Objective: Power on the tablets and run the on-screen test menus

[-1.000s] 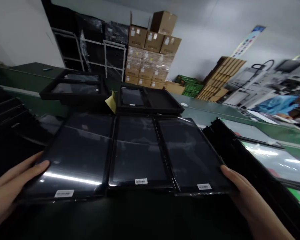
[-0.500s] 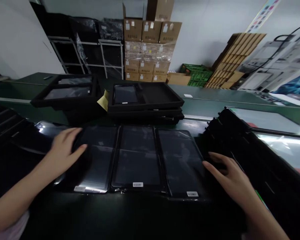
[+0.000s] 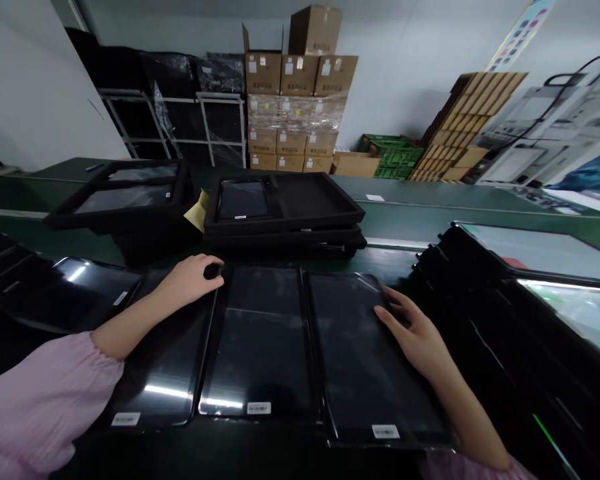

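Observation:
Three dark tablets lie side by side in front of me, each with a small white label at its near edge: the left tablet [image 3: 167, 363], the middle tablet [image 3: 263, 340] and the right tablet [image 3: 353, 357]. My left hand [image 3: 193, 277] reaches over the left tablet to the middle one's upper left edge. Its thumb and fingers are apart, with nothing visible between them. On the right tablet's upper right edge, my right hand [image 3: 413, 333] has its thumb on the face and its fingers around the side, partly hidden.
Black foam trays [image 3: 285, 227] are stacked behind the tablets, one tablet in the top tray. More trays [image 3: 125, 200] stand at the left. Another labelled tablet [image 3: 75, 293] lies at far left. A tall black stack with glossy panels [image 3: 545, 250] borders the right side.
My left hand has moved right, from the left tablet's outer edge to the middle tablet. My right hand has come inward onto the right tablet's edge. The view has shifted slightly.

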Demonstrator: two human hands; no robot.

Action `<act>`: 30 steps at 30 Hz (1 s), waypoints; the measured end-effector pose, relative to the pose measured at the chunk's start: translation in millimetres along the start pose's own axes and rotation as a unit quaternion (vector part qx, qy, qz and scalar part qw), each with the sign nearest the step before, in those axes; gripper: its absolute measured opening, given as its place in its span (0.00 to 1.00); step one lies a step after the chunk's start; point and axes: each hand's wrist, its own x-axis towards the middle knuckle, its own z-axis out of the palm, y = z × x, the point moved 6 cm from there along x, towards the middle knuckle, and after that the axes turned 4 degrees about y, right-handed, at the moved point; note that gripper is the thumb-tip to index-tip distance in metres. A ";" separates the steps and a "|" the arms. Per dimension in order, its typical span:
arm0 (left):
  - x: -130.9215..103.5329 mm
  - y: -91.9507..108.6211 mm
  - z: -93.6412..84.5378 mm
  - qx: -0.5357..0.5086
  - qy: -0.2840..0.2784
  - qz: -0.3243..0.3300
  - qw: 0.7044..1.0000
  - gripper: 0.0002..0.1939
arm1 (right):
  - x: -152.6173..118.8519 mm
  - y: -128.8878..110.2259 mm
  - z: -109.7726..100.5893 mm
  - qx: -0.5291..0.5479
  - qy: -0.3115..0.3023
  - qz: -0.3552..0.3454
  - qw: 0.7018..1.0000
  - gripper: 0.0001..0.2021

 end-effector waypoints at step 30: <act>15.4 54.1 -9.2 0.054 0.016 -0.006 0.998 0.31 | 16.8 -10.3 -4.0 0.023 0.012 -0.039 0.999 0.27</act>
